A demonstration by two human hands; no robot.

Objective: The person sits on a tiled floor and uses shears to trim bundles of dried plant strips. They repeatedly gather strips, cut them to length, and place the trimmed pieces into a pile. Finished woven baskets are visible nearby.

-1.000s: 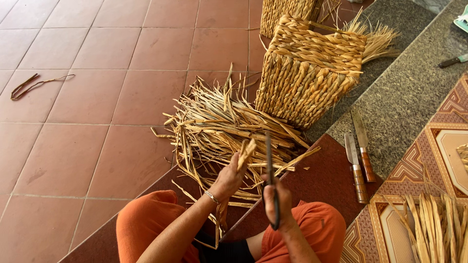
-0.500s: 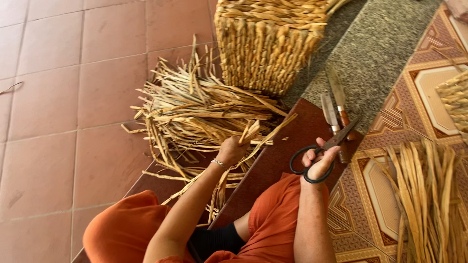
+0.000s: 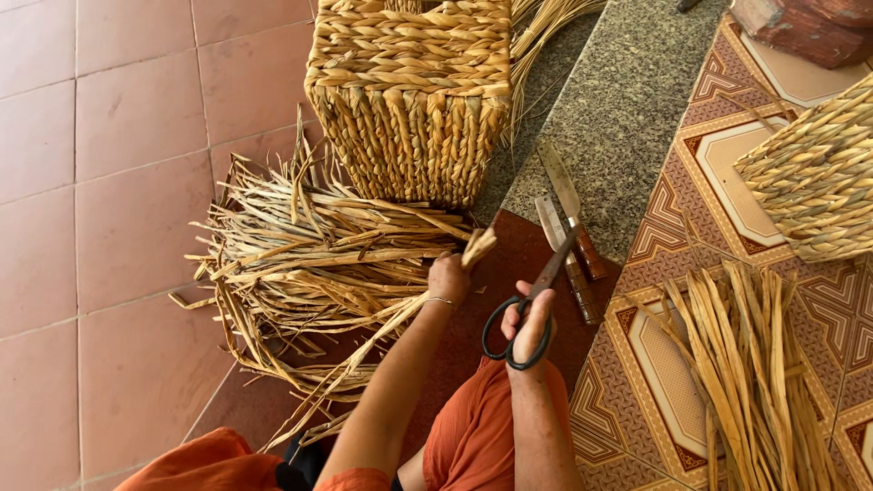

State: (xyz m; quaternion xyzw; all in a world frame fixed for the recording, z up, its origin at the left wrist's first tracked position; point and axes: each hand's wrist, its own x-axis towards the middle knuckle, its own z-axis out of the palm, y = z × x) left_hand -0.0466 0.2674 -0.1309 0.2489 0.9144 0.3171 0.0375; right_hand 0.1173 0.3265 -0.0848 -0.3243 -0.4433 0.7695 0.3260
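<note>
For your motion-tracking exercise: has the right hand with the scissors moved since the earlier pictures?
Yes. The right hand carried the scissors rightward, from in front of the dried-strand pile to beside the two knives.

A bunch of dry straw strips (image 3: 400, 314) is being gripped by the left hand (image 3: 448, 277). Big black metal scissors (image 3: 532, 305) are being held by the right hand (image 3: 530, 320), blades pointing at two knives with brown handles (image 3: 571, 238). A tall woven straw basket (image 3: 414, 91) is being kept just behind a messy pile of straw (image 3: 300, 255).
</note>
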